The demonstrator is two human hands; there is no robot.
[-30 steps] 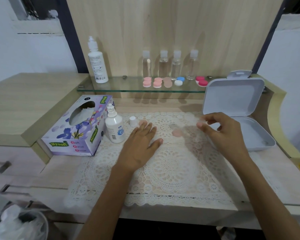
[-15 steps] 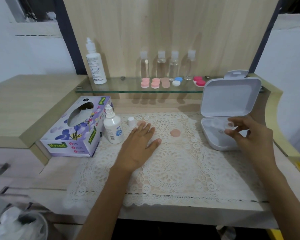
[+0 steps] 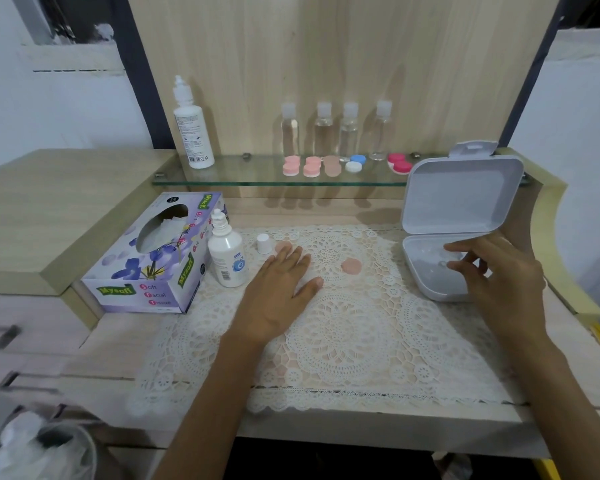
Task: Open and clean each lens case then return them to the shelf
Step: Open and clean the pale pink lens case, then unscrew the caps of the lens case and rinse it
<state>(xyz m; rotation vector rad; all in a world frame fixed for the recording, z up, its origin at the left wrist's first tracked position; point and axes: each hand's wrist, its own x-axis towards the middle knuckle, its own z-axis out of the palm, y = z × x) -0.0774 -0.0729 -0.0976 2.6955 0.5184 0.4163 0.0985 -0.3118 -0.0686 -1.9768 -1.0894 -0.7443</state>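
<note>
Head camera, at the vanity: your right hand (image 3: 499, 282), which a second ago hovered over the middle of the lace mat (image 3: 343, 341), has travelled right and now reaches into the tray of the open white storage box (image 3: 426, 285). Its grip is closed, thumb and forefinger pinching a clear lens case body (image 3: 455, 257) just above the tray floor. Half a second back it was already over the box, and it sits a little lower now. Your left hand (image 3: 278, 289) has not moved: it lies palm down on the mat, grip apart, fingers straight and holding nothing.

Two dusty-pink caps lie loose on the mat, one (image 3: 351, 266) between your hands, the other (image 3: 282, 245) at your left fingertips beside a small white bottle cap (image 3: 263, 243). An uncapped solution bottle (image 3: 226, 254) stands upright to the left, just beside a purple tissue box (image 3: 153, 265).

Behind, on the glass shelf (image 3: 243, 174), five other lens cases stand in a row: two pink (image 3: 291, 166) (image 3: 312, 166), one dusty pink (image 3: 332, 166), one blue and white (image 3: 355, 162), one red (image 3: 399, 163). Four clear travel bottles (image 3: 336, 131) line up behind them, and a tall white bottle (image 3: 192, 129) stands at the shelf's left end.

The surface (image 3: 111, 341) is pale wood with a matching back panel (image 3: 326, 64). Drawers (image 3: 0, 337) sit to the left, and a crumpled plastic bag (image 3: 32, 445) shows at the lower left corner.
</note>
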